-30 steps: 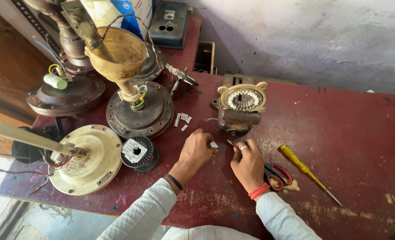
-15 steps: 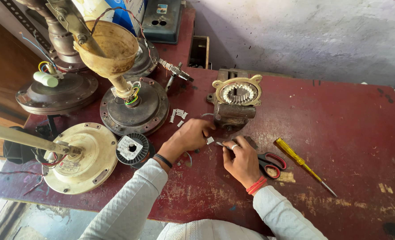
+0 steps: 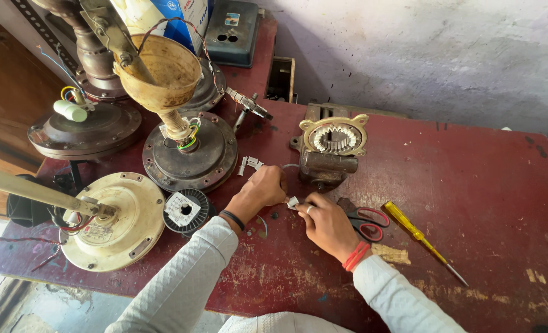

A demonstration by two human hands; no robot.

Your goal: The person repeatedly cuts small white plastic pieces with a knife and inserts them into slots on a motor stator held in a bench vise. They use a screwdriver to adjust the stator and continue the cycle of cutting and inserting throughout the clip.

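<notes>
My left hand (image 3: 263, 190) and my right hand (image 3: 325, 223) meet over the red table (image 3: 471, 160), both pinching a small white piece (image 3: 293, 201) between their fingertips. A black band is on the left wrist, a red thread on the right. Just beyond the hands stands a motor stator in a brass-coloured frame (image 3: 332, 148). Small white paper strips (image 3: 249, 164) lie left of it. Scissors with red handles (image 3: 363, 221) lie right beside my right hand.
A yellow-handled screwdriver (image 3: 417, 237) lies right of the scissors. Ceiling fan motors stand at left: a dark one with a brass cup (image 3: 187, 154), a cream one (image 3: 112, 222), another dark one (image 3: 82, 129). A wire spool (image 3: 186, 211) sits by my left forearm.
Both hands have moved closer to the stator and come together on the small white piece. The view has shifted slightly.
</notes>
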